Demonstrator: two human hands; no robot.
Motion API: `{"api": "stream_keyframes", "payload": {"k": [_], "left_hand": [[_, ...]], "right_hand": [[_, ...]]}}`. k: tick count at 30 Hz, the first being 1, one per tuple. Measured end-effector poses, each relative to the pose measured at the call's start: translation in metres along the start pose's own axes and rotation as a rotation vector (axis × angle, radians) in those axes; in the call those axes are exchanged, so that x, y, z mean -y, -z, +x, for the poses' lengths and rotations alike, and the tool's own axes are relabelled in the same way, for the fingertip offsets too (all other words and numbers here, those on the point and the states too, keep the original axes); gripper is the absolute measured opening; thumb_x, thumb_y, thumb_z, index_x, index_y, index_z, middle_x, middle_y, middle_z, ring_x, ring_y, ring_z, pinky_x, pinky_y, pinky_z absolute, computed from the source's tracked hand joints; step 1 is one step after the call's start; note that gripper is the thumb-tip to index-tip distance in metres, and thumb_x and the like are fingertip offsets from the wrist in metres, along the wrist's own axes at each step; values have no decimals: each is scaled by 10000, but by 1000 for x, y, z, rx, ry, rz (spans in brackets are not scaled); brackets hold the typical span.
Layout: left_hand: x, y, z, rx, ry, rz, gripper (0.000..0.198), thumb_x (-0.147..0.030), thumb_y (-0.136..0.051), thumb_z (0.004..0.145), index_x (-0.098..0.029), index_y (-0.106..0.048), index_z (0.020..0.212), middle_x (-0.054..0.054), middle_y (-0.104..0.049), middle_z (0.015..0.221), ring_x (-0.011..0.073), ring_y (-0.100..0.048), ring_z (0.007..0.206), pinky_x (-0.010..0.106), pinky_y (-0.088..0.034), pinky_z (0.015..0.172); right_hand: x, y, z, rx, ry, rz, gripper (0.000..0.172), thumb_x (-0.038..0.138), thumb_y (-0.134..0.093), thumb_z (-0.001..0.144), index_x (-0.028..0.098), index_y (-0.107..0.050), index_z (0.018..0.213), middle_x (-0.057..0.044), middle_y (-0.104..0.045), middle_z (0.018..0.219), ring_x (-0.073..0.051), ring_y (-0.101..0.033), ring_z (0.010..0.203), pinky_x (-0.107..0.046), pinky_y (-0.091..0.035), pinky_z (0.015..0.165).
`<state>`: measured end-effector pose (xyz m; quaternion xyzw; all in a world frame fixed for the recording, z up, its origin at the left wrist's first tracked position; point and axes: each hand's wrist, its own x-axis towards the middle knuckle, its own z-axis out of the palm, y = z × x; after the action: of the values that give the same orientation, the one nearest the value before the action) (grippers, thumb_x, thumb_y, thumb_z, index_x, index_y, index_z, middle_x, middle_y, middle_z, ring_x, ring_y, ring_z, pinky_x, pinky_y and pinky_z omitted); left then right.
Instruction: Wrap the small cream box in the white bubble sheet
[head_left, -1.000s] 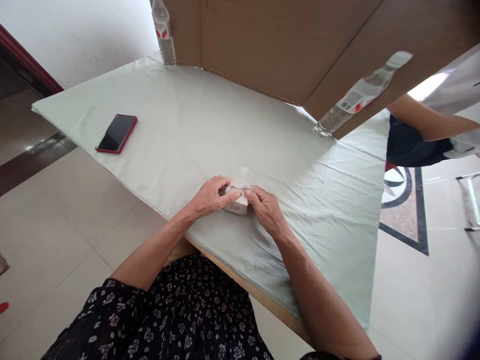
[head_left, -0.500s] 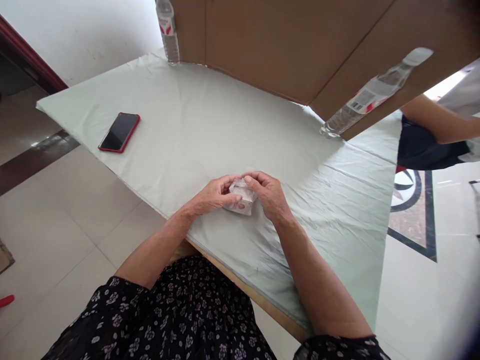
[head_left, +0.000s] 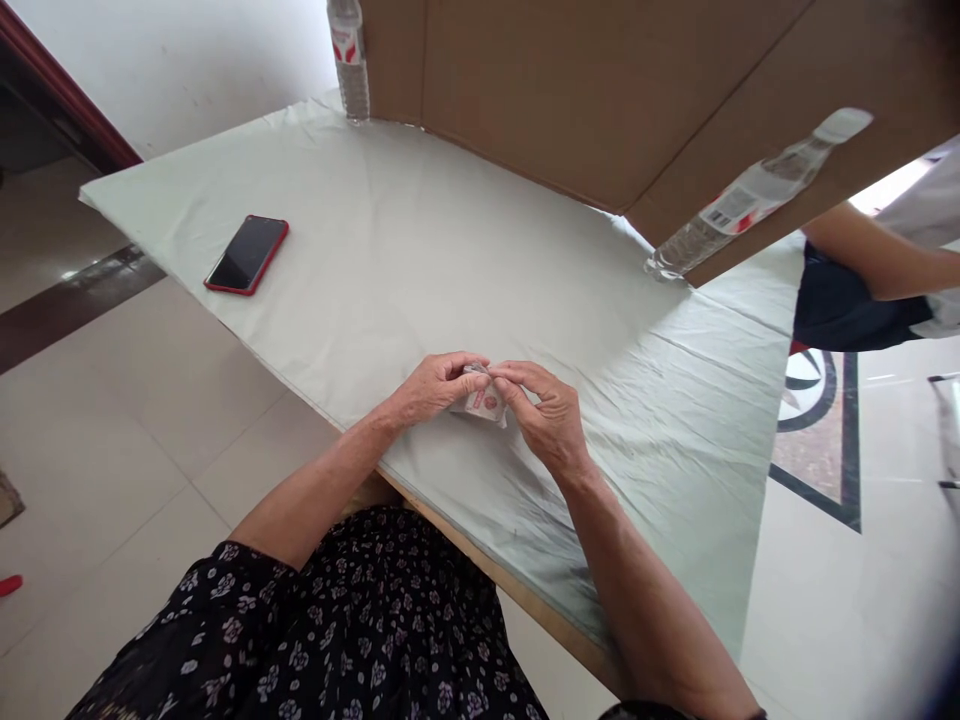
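Observation:
A small white box with red print, in what looks like clear plastic wrap, rests near the table's front edge. Thumb and fingers of my left hand grip it from the left and top. My right hand is closed in a pinch at the box's upper right corner, on what seems to be the edge of the wrap. The fingertips of both hands nearly meet there and hide the top of the box.
The table wears a pale green cloth. A phone in a red case lies at left. Brown cardboard panels stand behind, with a water bottle and a second bottle against them. Another person's arm shows at right.
My right hand has gone from lying over the box to a pinch at its top corner. The box's printed face shows more now. The view has shifted slightly.

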<state>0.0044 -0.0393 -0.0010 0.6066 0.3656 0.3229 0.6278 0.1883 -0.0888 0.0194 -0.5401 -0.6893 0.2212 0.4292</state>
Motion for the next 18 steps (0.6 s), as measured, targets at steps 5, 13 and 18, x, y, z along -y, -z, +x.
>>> {"api": "stream_keyframes", "payload": {"k": [5, 13, 18], "left_hand": [[1, -4, 0, -76, -53, 113, 492, -529, -634, 863, -140, -716, 1152, 67, -734, 982, 171, -658, 884, 278, -515, 797], [1, -15, -2, -236, -198, 362, 302, -421, -562, 935, -202, -749, 1029, 57, -761, 1036, 207, -661, 1010, 318, -501, 947], [1, -14, -1, -297, -188, 454, 285, -353, -506, 964, -201, -746, 978, 61, -765, 1006, 218, -661, 995, 340, -502, 942]], "right_hand": [[-5, 1, -4, 7, 101, -91, 219, 315, -559, 961, 302, -771, 1019, -31, -781, 1042, -242, -711, 1031, -437, -507, 957], [-8, -11, -13, -53, 273, -439, 289, 263, -482, 1003, 257, -698, 1195, -89, -732, 1226, -274, -628, 1199, -465, -420, 999], [-14, -15, -19, -55, 339, -408, 284, 285, -531, 974, 271, -678, 1218, -99, -684, 1311, -311, -596, 1243, -508, -402, 1030]]}}
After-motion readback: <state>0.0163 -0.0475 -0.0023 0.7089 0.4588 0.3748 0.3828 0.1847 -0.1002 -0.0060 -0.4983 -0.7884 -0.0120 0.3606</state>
